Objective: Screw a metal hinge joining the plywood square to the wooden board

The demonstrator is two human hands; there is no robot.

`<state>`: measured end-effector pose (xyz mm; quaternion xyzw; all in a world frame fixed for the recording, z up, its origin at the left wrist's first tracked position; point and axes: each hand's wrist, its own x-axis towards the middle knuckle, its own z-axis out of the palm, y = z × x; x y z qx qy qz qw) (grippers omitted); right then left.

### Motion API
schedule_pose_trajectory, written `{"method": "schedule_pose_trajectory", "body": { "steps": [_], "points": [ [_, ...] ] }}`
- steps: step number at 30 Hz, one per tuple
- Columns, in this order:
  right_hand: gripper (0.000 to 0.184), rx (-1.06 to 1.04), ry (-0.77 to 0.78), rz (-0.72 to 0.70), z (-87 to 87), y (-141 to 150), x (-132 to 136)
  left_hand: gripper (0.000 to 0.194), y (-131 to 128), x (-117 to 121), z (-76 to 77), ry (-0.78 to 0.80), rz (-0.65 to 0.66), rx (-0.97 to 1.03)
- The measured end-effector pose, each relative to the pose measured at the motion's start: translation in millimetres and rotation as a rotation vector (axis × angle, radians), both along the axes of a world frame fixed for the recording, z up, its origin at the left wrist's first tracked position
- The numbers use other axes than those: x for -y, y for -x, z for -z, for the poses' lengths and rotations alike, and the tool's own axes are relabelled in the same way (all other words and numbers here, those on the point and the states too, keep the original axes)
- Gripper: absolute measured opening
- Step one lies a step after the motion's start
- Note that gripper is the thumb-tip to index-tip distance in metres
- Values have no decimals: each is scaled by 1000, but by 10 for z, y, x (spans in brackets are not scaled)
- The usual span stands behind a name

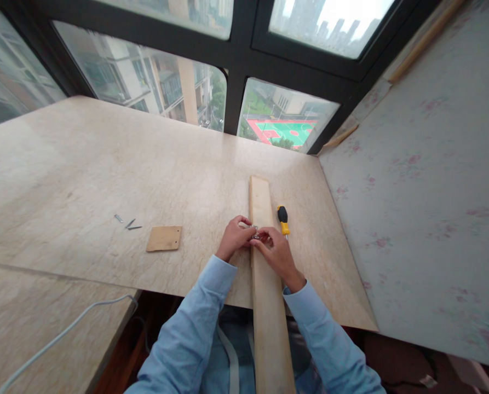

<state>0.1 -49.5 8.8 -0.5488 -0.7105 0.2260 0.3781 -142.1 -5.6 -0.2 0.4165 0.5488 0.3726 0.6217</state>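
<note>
A long pale wooden board (271, 323) runs from my lap out across the stone-like ledge. Over it my left hand (235, 238) and my right hand (277, 253) meet, fingertips pinched around a small shiny metal piece (255, 236). Its exact kind is too small to make out, and the fingers hide part of it. Just right of the board lies a screwdriver (283, 219) with a black and yellow handle, its shaft partly behind my right hand.
On the ledge (84, 164) to the left are a small flat brown wooden piece (164, 238) with holes and several thin metal pieces (132, 224). A white cable (67, 328) crosses the lower left surface. Dark-framed windows (238, 65) stand behind, and a floral wall (412, 191) bounds the right.
</note>
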Motion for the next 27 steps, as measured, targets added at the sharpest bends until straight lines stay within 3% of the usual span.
{"method": "schedule_pose_trajectory", "body": {
  "steps": [4, 13, 20, 22, 25, 27],
  "points": [
    [20, 47, 21, 101, -1, 9, -25, 25, 1, 3, -12, 17, -3, 0],
    [12, 87, -100, -101, -48, -56, -13, 26, 2, 3, -21, 22, 6, 15],
    [13, 37, -97, -145, -42, -56, -11, 26, 4, 1, -2, 21, 1, 10],
    [9, 9, -42, -115, -40, -61, 5, 27, 3, 2, 0, 19, -1, 13],
    [27, -6, 0, 0, -26, -65, 20, 27, 1, 6, -7, 18, -3, 13],
    [29, 48, -6, 53, -19, -63, 17, 27, -2, 8, -12, 21, -9, 9]
  ]
}}
